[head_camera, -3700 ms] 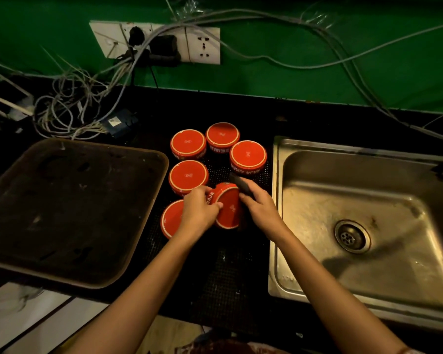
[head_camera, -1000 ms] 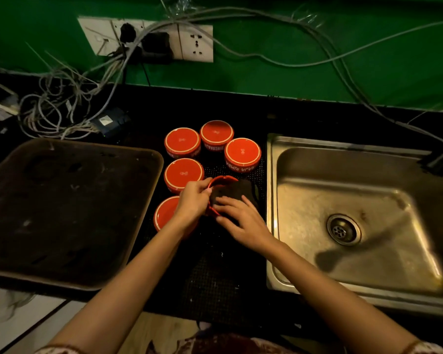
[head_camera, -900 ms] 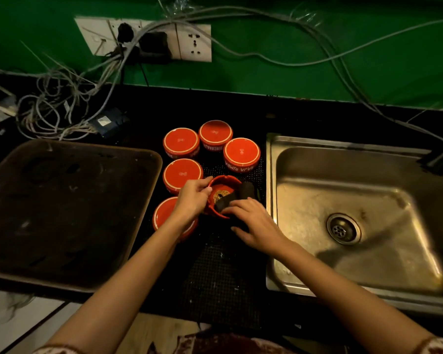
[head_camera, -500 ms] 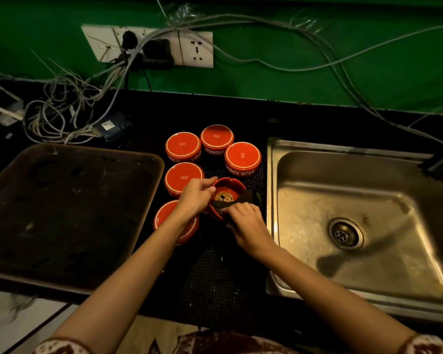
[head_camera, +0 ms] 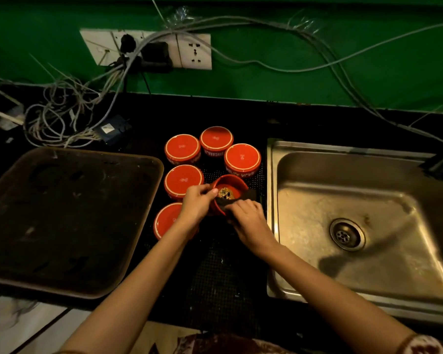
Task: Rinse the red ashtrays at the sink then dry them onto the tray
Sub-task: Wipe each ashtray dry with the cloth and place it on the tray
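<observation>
Wiping the ashtray [head_camera: 237,188] at 9 o'clock from the sink [head_camera: 271,200], the right hand [head_camera: 250,219] pinches a cloth [head_camera: 250,194] over its 5 o'clock rim; the left hand [head_camera: 196,204] grips 9 o'clock with curled fingers. Hard rubbing might chip it against neighbouring ashtrays [head_camera: 183,178].

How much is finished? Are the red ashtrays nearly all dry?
Not nearly. Done: no ashtray sits on the tray yet. In hand: the left hand grips one upright ashtray while the right hand wipes it with a dark cloth. Left: five upside-down ashtrays wait on the mat.
</observation>
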A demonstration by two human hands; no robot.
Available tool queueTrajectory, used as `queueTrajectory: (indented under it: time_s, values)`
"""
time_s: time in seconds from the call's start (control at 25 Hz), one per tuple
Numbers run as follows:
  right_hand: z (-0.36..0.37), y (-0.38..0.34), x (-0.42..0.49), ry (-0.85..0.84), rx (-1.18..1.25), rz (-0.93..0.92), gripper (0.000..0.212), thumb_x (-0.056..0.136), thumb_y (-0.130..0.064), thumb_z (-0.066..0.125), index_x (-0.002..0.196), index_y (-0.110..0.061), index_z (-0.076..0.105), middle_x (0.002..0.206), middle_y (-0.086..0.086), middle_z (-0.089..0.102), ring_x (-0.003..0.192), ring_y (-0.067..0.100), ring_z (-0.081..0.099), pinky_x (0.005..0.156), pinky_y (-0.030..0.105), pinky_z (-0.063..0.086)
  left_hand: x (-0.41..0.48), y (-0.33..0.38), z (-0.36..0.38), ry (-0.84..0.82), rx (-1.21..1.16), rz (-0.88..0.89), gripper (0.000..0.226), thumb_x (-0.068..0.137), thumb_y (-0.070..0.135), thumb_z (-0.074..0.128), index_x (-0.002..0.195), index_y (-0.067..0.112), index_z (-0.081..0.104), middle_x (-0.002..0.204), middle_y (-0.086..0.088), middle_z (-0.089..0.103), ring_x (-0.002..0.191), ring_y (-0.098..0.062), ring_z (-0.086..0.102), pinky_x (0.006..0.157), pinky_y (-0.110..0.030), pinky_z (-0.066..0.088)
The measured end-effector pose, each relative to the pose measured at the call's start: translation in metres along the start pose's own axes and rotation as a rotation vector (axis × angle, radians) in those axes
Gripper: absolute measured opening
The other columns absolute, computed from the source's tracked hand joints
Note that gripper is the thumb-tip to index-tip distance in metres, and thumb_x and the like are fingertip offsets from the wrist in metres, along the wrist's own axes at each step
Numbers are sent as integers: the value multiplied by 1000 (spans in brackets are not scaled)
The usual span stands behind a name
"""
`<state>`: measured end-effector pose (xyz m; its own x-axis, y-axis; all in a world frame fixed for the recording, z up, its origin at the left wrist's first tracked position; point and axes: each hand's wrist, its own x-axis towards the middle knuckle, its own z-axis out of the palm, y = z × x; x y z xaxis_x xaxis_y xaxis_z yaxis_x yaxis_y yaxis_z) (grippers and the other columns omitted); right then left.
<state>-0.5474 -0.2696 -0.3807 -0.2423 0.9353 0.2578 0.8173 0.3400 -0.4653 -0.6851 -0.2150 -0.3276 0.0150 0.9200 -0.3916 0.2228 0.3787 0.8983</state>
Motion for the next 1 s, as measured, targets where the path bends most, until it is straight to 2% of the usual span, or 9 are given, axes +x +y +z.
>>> queueTrajectory:
  time_s: [0.12, 0.28, 0.36, 0.44, 0.52, 0.6, 0.72, 0.88, 1.0]
  values:
    - [-1, 10, 2, 8, -48, -35, 22, 82, -14, 63, 104, -14, 59, 96, 2, 60, 89, 22, 53, 81, 31, 32, 4, -7, 0, 50, -32, -43, 33, 89, 14, 62, 114, -6, 59, 89, -18, 69, 77, -26, 65, 77, -42, 55]
    - [4, -25, 19, 70, 192, 197, 22, 83, -16, 64, 105, -13, 61, 99, 3, 61, 91, 21, 52, 77, 28, 30, -11, -9, 4, 43, -187, -29, 14, 90, 7, 58, 98, -1, 67, 77, -5, 69, 70, -13, 65, 63, -22, 52]
    - [6, -32, 15, 77, 253, 248, 23, 83, -18, 65, 106, -14, 61, 101, 2, 62, 94, 17, 52, 78, 30, 34, 0, -5, 3, 59, -123, 26, 18, 91, 5, 55, 104, -3, 66, 90, -11, 69, 83, -19, 66, 76, -30, 53]
    - [5, -21, 7, 33, 141, 104, 24, 83, -21, 65, 106, -15, 60, 101, 1, 61, 94, 18, 54, 81, 34, 37, 9, 4, -1, 26, -38, 12, 28, 92, 5, 55, 117, -5, 60, 104, -18, 66, 98, -29, 63, 88, -40, 50]
    - [3, -2, 3, -14, -67, -64, 23, 82, -23, 64, 103, -17, 59, 98, 0, 62, 91, 21, 56, 81, 33, 35, 17, 7, -5, 4, -3, -40, 36, 91, 8, 57, 125, -3, 55, 113, -20, 64, 103, -32, 63, 89, -41, 51]
    - [1, 7, 5, -12, -140, -108, 21, 82, -26, 59, 101, -16, 59, 96, 0, 61, 89, 22, 56, 80, 33, 35, 15, 2, -7, 23, -52, -57, 39, 89, 11, 62, 124, -5, 55, 108, -21, 66, 91, -24, 68, 78, -33, 56]
    - [4, -11, 7, 77, -2, 50, 21, 85, -26, 51, 102, -16, 59, 95, 1, 60, 86, 21, 51, 77, 34, 36, -4, -9, -2, 39, -144, -97, 26, 85, 8, 65, 108, -5, 62, 75, -9, 66, 49, -2, 62, 47, -14, 47]
    - [12, -35, 6, 159, 139, 241, 18, 85, -18, 60, 102, -14, 59, 95, 2, 59, 86, 19, 50, 76, 33, 36, -11, -5, 1, 25, -133, -61, 15, 88, 11, 62, 101, 4, 67, 66, -1, 64, 45, 0, 58, 41, -13, 43]
    - [7, -8, -4, 90, 22, 39, 24, 85, -22, 57, 108, -17, 57, 101, -1, 61, 93, 18, 52, 82, 33, 37, -4, 7, -4, 8, -79, -62, 9, 89, 9, 61, 96, 6, 65, 52, 4, 62, 41, -2, 55, 41, -16, 46]
